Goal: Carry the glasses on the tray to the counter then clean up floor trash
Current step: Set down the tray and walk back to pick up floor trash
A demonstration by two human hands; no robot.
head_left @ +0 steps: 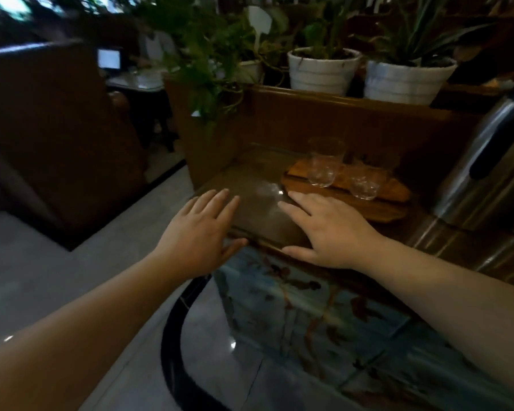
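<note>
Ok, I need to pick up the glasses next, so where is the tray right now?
In the head view the wooden tray sits right of centre on the brown counter, just beyond the right hand, with the glasses on it.

I see a wooden tray [368, 207] lying flat on the desk [250, 185], its near-left rim just beyond the fingertips of my right grip [327, 229] and well right of my left grip [201, 232]. Two clear, empty glasses stand upright on it: the taller glass [324, 167] farther from my right grip, the shorter glass [365, 186] beside it, apart.
</note>
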